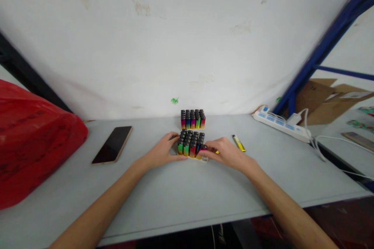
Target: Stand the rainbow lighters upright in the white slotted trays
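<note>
A block of upright, multicoloured lighters with black tops [191, 144] stands in rows at the middle of the table, on a pale base that shows at its front right corner. My left hand [163, 150] rests against the block's left side, thumb at the front and fingers behind. At the front right corner, my right hand [223, 151] pinches a pink lighter [202, 150] between thumb and fingers. Behind stands a second block of lighters [193, 120], near the wall. One yellow lighter [239, 143] lies flat to the right of my right hand.
A dark-screened phone [112, 145] lies at the left, beside a red plastic bag [37, 144]. At the right are a white power strip [280, 124] with cables, a blue metal frame [318, 46] and cardboard boxes [330, 101]. A white wall rises behind the table [175, 202].
</note>
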A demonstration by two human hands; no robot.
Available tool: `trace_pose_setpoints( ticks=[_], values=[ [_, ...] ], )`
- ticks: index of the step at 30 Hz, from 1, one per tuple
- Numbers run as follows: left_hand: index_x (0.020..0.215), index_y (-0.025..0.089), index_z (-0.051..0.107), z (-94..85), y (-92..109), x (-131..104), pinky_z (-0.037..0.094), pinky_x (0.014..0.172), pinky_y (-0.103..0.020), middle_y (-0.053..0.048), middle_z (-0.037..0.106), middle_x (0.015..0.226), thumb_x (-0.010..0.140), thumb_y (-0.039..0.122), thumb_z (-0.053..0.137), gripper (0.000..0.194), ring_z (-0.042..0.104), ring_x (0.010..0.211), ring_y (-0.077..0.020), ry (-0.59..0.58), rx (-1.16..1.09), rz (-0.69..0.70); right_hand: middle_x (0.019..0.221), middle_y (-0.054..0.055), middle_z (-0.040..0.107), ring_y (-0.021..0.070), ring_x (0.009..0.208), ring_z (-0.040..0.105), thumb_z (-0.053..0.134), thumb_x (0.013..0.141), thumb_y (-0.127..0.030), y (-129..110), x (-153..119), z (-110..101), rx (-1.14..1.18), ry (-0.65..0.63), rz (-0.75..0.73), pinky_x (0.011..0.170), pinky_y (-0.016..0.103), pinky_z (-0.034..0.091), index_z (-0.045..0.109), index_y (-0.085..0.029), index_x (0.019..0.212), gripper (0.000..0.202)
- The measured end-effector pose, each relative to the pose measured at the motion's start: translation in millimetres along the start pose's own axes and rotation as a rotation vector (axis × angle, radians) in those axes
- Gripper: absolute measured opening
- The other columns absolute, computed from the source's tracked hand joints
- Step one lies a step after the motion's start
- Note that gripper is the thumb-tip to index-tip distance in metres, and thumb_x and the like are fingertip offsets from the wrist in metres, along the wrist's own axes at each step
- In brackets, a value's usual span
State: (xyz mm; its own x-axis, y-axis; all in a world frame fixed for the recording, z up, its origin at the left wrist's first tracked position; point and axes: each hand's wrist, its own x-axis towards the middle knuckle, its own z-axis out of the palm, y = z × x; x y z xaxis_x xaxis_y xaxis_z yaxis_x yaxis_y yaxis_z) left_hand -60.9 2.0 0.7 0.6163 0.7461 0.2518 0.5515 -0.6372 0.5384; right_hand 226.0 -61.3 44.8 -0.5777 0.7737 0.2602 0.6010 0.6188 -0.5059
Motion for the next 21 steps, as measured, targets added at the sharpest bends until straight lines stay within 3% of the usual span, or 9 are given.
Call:
trace_pose_setpoints(
  ticks=[4,8,11,14,17,21],
  values=[
    [0.133,0.022,0.067,1.6,-2.0,-0.3,0.046,0.119,-0.053,-0.014,0.061,0.138,0.076,0.066,0.084,0.075,0.059,0.13,-0.0358,0.005,-0.004,-0.002,0.072,0.004,0.072,0.015,0.059,0.06,0.064,0.104,-0.041,-1.7,1.2,7.8,-0.157,0.005,0.014,0.058,0.026,0.031,0.071,-0.018,0.085,0.031],
    [0.133,0.022,0.067,1.9,-3.2,-0.5,0.047,0.119,-0.053,-0.013,0.062,0.138,0.076,0.067,0.084,0.074,0.059,0.13,-0.0359,0.011,-0.001,0.0,0.068,0.004,0.071,0.0157,0.059,0.06,0.058,0.104,-0.056,7.9,0.0,-1.4,-0.25,0.045,0.064,0.059,0.027,0.03,0.07,-0.02,0.076,0.047],
    [0.136,0.023,0.065,0.9,-2.4,-0.5,0.047,0.119,-0.054,-0.013,0.061,0.139,0.077,0.068,0.082,0.076,0.059,0.131,-0.0364,0.001,0.008,0.0,0.072,0.007,0.073,0.0182,0.066,0.065,0.041,0.111,-0.053,32.0,-5.2,-23.6,-0.379,0.187,0.286,0.062,0.029,0.033,0.071,-0.019,0.081,0.054],
    [0.135,0.022,0.066,0.3,-1.7,-0.3,0.047,0.119,-0.054,-0.014,0.06,0.14,0.077,0.07,0.081,0.077,0.059,0.131,-0.0368,-0.008,0.017,-0.01,0.088,0.012,0.078,0.0224,0.08,0.071,0.046,0.11,-0.044,65.2,-16.1,-44.8,-0.507,0.271,0.601,0.068,0.03,0.039,0.073,-0.018,0.099,0.039],
    [0.133,0.022,0.067,0.7,-2.1,-0.1,0.047,0.119,-0.053,-0.014,0.061,0.139,0.077,0.07,0.081,0.076,0.059,0.13,-0.0362,0.002,0.016,-0.007,0.102,0.016,0.079,0.0268,0.093,0.073,0.062,0.101,-0.05,93.4,-29.6,-54.2,-0.523,0.168,0.775,0.074,0.031,0.045,0.073,-0.015,0.111,0.038],
    [0.133,0.024,0.067,1.0,-3.0,-0.2,0.048,0.118,-0.053,-0.012,0.062,0.138,0.076,0.07,0.082,0.074,0.06,0.129,-0.0359,0.01,0.014,0.004,0.101,0.016,0.08,0.0281,0.091,0.075,0.075,0.09,-0.053,108.1,-37.7,-55.2,-0.404,0.02,0.85,0.073,0.032,0.049,0.076,-0.014,0.111,0.044]
  ],
)
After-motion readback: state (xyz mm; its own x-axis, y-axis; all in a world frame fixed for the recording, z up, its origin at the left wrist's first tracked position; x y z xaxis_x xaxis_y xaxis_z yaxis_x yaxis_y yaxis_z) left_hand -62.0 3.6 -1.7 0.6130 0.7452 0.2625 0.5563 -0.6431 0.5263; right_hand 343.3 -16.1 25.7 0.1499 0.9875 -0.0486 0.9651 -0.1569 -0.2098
